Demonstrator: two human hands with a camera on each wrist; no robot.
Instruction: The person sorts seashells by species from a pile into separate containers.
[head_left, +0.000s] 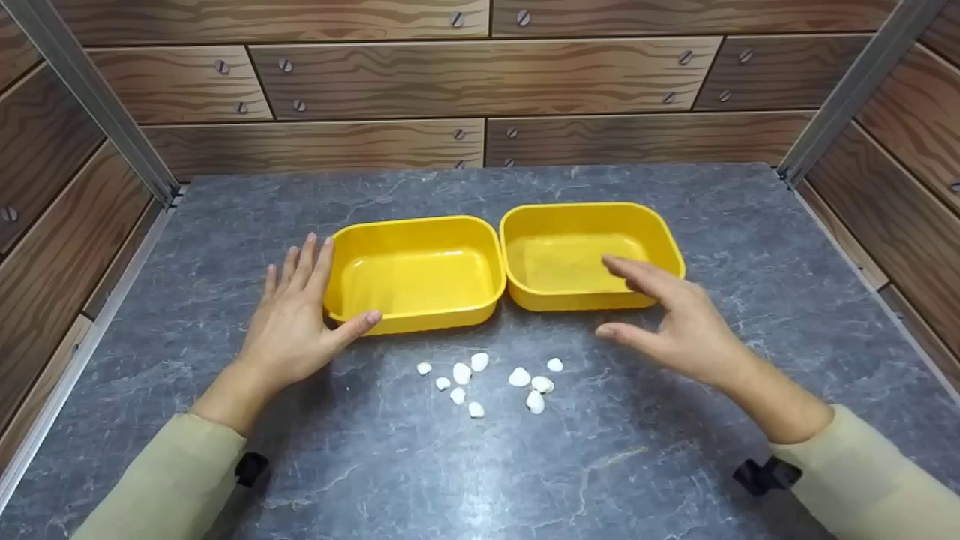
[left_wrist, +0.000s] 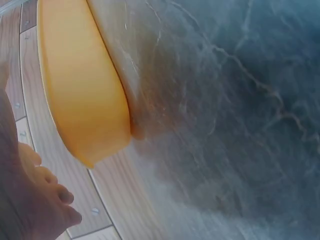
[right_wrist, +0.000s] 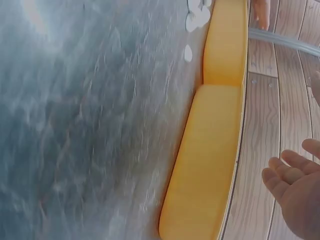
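Observation:
Two yellow plastic trays stand side by side, the left tray and the right tray, with their neighbouring ends touching or nearly so. Fingers straight and thumb spread, my left hand lies along the left tray's outer end, its thumb at the near rim. My right hand is at the right tray's near right corner, fingers stretched out and thumb apart, gripping nothing. Whether it touches the rim I cannot tell. Several small white pebbles lie loose on the table in front of the trays, with more white pebbles to their right.
The grey marbled tabletop carries everything. Wood-patterned panels close off the back and both sides, with metal posts at the back corners. A dark wrist device sits at the left sleeve, another wrist device at the right.

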